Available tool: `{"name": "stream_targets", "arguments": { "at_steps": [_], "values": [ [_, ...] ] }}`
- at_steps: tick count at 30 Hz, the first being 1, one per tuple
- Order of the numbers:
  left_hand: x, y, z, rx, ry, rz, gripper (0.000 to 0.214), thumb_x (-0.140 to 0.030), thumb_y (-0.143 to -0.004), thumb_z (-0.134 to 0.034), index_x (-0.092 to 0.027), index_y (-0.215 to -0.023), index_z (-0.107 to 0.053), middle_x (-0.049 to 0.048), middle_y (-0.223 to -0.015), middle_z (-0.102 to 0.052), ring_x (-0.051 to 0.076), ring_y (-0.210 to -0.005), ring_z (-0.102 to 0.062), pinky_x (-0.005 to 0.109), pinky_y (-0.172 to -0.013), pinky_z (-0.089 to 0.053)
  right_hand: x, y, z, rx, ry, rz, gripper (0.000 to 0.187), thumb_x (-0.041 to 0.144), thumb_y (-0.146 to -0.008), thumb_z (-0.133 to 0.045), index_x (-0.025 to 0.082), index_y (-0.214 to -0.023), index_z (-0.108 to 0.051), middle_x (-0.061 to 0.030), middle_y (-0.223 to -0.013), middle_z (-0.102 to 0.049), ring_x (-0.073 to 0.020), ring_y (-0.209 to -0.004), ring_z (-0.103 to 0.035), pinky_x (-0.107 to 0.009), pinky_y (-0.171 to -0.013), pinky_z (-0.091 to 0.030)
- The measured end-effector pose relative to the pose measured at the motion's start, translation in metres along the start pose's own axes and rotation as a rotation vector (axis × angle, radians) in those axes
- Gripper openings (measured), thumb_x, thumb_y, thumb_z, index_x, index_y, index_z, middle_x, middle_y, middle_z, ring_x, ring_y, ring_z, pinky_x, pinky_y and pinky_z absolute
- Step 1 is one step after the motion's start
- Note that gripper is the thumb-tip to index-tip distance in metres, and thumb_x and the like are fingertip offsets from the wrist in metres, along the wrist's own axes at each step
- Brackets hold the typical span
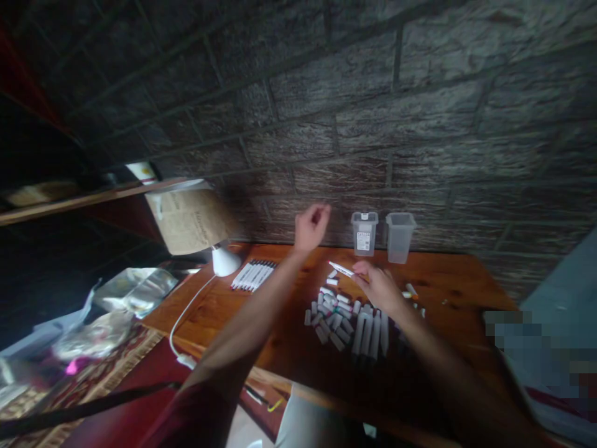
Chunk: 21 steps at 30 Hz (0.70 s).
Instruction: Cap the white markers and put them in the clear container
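Note:
My right hand (377, 285) pinches a white marker (341, 269) over the table, its pointed end facing left. Raised before the brick wall, my left hand (310, 229) has its fingers curled together; anything in them is too blurred to make out. Below the right hand lies a pile of loose marker caps (333, 316), pale with a few coloured bits. Several capless white markers (368, 333) lie side by side just right of the pile. A neat row of capped white markers (254, 275) rests left of my left forearm.
Two clear plastic containers, a labelled one (364, 235) and a plain one (400, 238), stand at the table's back edge. A lamp (191, 218) with a paper-like shade stands at left, its white cord (180, 317) hanging over the edge. A few small pieces (411, 291) lie beyond my right wrist.

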<state>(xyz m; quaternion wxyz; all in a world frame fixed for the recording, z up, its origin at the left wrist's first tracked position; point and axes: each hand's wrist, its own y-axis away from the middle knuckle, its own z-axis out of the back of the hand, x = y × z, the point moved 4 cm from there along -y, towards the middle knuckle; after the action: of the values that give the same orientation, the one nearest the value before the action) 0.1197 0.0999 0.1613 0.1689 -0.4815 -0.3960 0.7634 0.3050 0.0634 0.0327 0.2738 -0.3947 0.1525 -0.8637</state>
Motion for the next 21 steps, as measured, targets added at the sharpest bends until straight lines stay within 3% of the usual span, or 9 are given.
{"name": "stream_targets", "arguments": {
  "at_steps": [2,3,5,7,12,15,17,19,21],
  "values": [
    [-0.021,0.023,-0.006,0.515,-0.27,-0.393,0.026,-0.042,-0.091,-0.058,-0.019,-0.085,-0.069,0.0033,-0.077,-0.067,0.015,-0.077,-0.059,0.029,-0.078,-0.042,0.007,0.0,0.001,-0.024,0.018,0.058,0.01,0.017,-0.087,-0.06,0.02,-0.097,-0.058,-0.0069,-0.096,-0.072,-0.0224,-0.092,-0.068,-0.037,-0.087,-0.051],
    [-0.026,0.038,-0.005,0.685,-0.377,-0.538,0.028,-0.042,-0.092,-0.056,-0.019,-0.089,-0.071,0.0056,-0.083,-0.07,0.018,-0.084,-0.06,0.031,-0.082,-0.042,0.01,0.0,0.001,-0.027,0.036,0.085,0.009,0.017,-0.088,-0.06,0.02,-0.096,-0.057,-0.0066,-0.095,-0.072,-0.0226,-0.091,-0.067,-0.037,-0.086,-0.05],
    [-0.028,0.064,0.001,0.893,-0.524,-0.705,0.031,-0.042,-0.095,-0.052,-0.019,-0.098,-0.072,0.0088,-0.09,-0.072,0.021,-0.094,-0.062,0.035,-0.087,-0.041,0.018,0.001,0.0,-0.014,0.091,0.126,0.009,0.017,-0.087,-0.061,0.02,-0.094,-0.055,-0.0069,-0.093,-0.07,-0.0239,-0.091,-0.065,-0.038,-0.086,-0.049],
    [-0.023,0.084,0.007,0.982,-0.608,-0.738,0.034,-0.042,-0.096,-0.049,-0.018,-0.105,-0.071,0.0103,-0.096,-0.073,0.022,-0.1,-0.061,0.035,-0.089,-0.04,0.024,0.003,-0.002,0.012,0.15,0.158,0.011,0.016,-0.087,-0.062,0.02,-0.093,-0.053,-0.0075,-0.092,-0.068,-0.0252,-0.092,-0.063,-0.039,-0.085,-0.047],
    [-0.012,0.106,0.01,0.985,-0.666,-0.64,0.037,-0.043,-0.097,-0.046,-0.019,-0.108,-0.072,0.0107,-0.094,-0.072,0.021,-0.094,-0.062,0.034,-0.086,-0.041,0.036,0.008,-0.006,0.062,0.206,0.226,0.008,0.017,-0.088,-0.06,0.02,-0.091,-0.053,-0.0065,-0.088,-0.066,-0.024,-0.088,-0.06,-0.037,-0.083,-0.045],
    [-0.008,0.108,0.014,0.915,-0.633,-0.545,0.035,-0.04,-0.098,-0.045,-0.02,-0.109,-0.072,0.0107,-0.092,-0.073,0.021,-0.091,-0.063,0.035,-0.086,-0.042,0.044,0.009,-0.001,0.031,0.236,0.244,0.005,0.017,-0.09,-0.056,0.02,-0.094,-0.056,-0.0076,-0.091,-0.065,-0.025,-0.091,-0.058,-0.037,-0.083,-0.045],
    [0.0,0.105,0.022,0.788,-0.592,-0.391,0.033,-0.04,-0.096,-0.048,-0.022,-0.111,-0.072,0.0103,-0.095,-0.074,0.021,-0.092,-0.065,0.036,-0.088,-0.043,0.049,0.008,0.008,-0.061,0.243,0.259,0.015,0.019,-0.091,-0.055,0.02,-0.105,-0.058,-0.0105,-0.105,-0.064,-0.0275,-0.104,-0.055,-0.04,-0.091,-0.043],
    [0.015,0.1,0.037,0.59,-0.513,-0.166,0.033,-0.042,-0.094,-0.052,-0.022,-0.108,-0.073,0.0098,-0.099,-0.074,0.022,-0.093,-0.066,0.035,-0.089,-0.045,0.05,0.007,0.019,-0.197,0.249,0.238,0.03,0.024,-0.092,-0.054,0.02,-0.121,-0.055,-0.0141,-0.123,-0.058,-0.0307,-0.119,-0.049,-0.045,-0.1,-0.039],
    [0.035,0.097,0.058,0.366,-0.404,0.092,0.035,-0.046,-0.091,-0.055,-0.019,-0.104,-0.074,0.0095,-0.102,-0.075,0.021,-0.093,-0.067,0.032,-0.086,-0.048,0.046,0.008,0.026,-0.272,0.244,0.198,0.034,0.03,-0.093,-0.053,0.02,-0.125,-0.054,-0.015,-0.126,-0.056,-0.0318,-0.121,-0.047,-0.047,-0.102,-0.037]
  ]
}}
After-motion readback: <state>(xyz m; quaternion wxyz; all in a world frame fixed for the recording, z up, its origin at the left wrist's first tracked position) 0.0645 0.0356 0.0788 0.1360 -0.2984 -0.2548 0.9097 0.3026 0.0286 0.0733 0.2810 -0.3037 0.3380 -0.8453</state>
